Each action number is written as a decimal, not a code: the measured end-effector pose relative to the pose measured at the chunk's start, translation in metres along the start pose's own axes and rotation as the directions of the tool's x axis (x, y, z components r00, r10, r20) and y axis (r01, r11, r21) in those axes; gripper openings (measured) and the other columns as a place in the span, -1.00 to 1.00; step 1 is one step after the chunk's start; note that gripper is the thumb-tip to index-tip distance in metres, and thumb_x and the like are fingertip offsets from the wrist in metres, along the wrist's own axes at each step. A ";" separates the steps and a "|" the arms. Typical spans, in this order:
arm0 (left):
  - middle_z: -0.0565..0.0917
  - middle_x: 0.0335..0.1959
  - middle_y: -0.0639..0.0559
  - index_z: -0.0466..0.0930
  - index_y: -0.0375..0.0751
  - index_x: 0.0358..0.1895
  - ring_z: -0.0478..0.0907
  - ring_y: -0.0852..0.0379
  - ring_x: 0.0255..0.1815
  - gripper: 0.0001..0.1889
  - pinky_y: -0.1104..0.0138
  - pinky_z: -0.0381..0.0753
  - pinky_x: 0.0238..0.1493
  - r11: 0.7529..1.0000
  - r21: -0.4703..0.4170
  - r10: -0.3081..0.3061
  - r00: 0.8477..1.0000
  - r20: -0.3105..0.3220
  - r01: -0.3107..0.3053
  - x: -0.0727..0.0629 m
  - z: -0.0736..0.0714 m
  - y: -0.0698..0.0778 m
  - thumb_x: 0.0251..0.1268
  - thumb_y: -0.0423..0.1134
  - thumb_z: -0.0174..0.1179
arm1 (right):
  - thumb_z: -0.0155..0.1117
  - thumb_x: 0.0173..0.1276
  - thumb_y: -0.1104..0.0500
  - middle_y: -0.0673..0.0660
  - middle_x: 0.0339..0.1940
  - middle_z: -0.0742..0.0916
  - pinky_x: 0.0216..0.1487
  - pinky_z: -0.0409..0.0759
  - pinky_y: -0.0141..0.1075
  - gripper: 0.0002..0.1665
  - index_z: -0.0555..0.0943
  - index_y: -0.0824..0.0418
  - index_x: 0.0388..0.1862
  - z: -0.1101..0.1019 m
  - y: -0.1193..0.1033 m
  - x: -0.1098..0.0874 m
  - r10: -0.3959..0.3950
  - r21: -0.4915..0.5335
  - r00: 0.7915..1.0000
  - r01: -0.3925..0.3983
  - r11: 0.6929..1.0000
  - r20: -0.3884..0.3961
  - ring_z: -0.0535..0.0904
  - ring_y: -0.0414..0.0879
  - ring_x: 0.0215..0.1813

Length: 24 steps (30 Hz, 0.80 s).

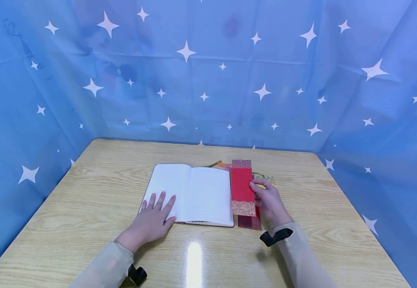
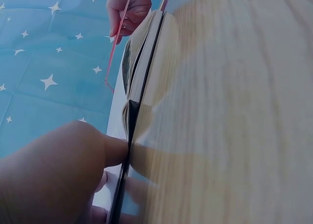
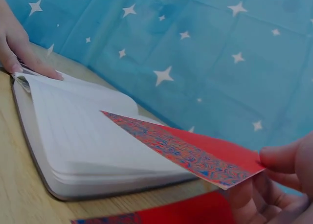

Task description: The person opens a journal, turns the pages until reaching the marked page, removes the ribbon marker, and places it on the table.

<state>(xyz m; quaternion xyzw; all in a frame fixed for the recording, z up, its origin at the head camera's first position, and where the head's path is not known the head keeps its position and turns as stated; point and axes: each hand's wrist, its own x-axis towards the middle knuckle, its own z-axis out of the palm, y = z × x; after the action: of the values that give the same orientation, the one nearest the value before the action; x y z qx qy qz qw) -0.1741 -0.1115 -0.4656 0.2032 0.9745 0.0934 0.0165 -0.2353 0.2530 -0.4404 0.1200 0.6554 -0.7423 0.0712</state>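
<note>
An open notebook with blank-looking, faintly lined pages lies on the table. My left hand rests on its left page with fingers spread, the thumb by the lower edge. In my right hand I pinch a red bookmark with patterned bands at both ends, thumb on top and fingers beneath. It is held above the table at the notebook's right edge, as the right wrist view shows. Below it lies another red bookmark, partly covered. A yellowish patterned bookmark shows behind my right hand, mostly hidden.
Orange and green tassels stick out behind the notebook's top right edge. The wooden table reaches to a blue star-patterned curtain at the back and sides. Light glares on the table's front.
</note>
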 end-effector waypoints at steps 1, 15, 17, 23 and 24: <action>0.04 0.42 -0.31 0.02 -0.06 0.47 -0.09 -0.41 0.38 -0.36 -0.24 -0.03 0.25 1.000 0.001 -0.002 1.000 0.003 0.002 0.000 -0.001 0.000 0.43 0.13 -0.20 | 0.16 0.37 0.13 0.00 -0.39 0.65 -0.40 0.55 -0.36 -0.60 0.38 0.23 0.12 -0.003 -0.001 0.000 -0.004 0.005 1.000 0.004 1.000 0.006 0.56 -0.20 -0.44; 0.04 0.43 -0.29 0.01 -0.02 0.47 -0.10 -0.39 0.39 -0.35 -0.23 -0.05 0.26 1.000 -0.021 -0.007 1.000 0.024 0.008 0.003 -0.001 -0.003 0.41 0.17 -0.21 | 0.16 0.37 0.14 -0.04 -0.40 0.64 -0.46 0.49 -0.40 -0.63 0.37 0.18 0.10 -0.042 -0.017 -0.001 -0.009 0.049 1.000 0.009 0.999 -0.010 0.54 -0.22 -0.46; 0.04 0.43 -0.29 0.02 -0.03 0.47 -0.09 -0.39 0.39 -0.35 -0.24 -0.04 0.26 1.000 -0.023 -0.008 1.000 0.019 0.009 0.003 -0.001 -0.003 0.41 0.17 -0.20 | 0.16 0.37 0.14 -0.03 -0.38 0.66 -0.43 0.53 -0.38 -0.62 0.36 0.18 0.11 -0.046 -0.019 0.000 -0.010 0.052 1.000 0.011 0.999 -0.013 0.57 -0.21 -0.43; 0.06 0.42 -0.30 0.04 -0.04 0.46 -0.07 -0.40 0.38 -0.36 -0.25 -0.02 0.25 1.000 -0.024 -0.003 1.000 0.007 0.003 0.002 -0.001 -0.003 0.41 0.15 -0.19 | 0.16 0.36 0.09 -0.05 -0.34 0.67 -0.40 0.55 -0.36 -0.55 0.35 0.18 0.17 -0.056 -0.018 -0.001 -0.008 0.027 0.999 0.009 1.000 -0.035 0.60 -0.22 -0.38; 0.06 0.42 -0.31 0.04 -0.05 0.46 -0.07 -0.40 0.38 -0.36 -0.25 -0.02 0.25 1.000 -0.022 -0.001 1.000 0.006 0.001 0.002 0.000 -0.003 0.41 0.14 -0.19 | 0.16 0.37 0.09 -0.05 -0.34 0.67 -0.39 0.55 -0.36 -0.55 0.35 0.18 0.17 -0.059 -0.018 -0.002 -0.005 0.028 0.999 0.007 1.000 -0.039 0.60 -0.22 -0.38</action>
<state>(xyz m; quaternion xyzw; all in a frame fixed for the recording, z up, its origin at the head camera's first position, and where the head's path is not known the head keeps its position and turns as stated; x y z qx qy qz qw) -0.1769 -0.1133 -0.4660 0.2028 0.9735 0.1037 0.0215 -0.2335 0.3132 -0.4297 0.1336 0.6465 -0.7492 0.0544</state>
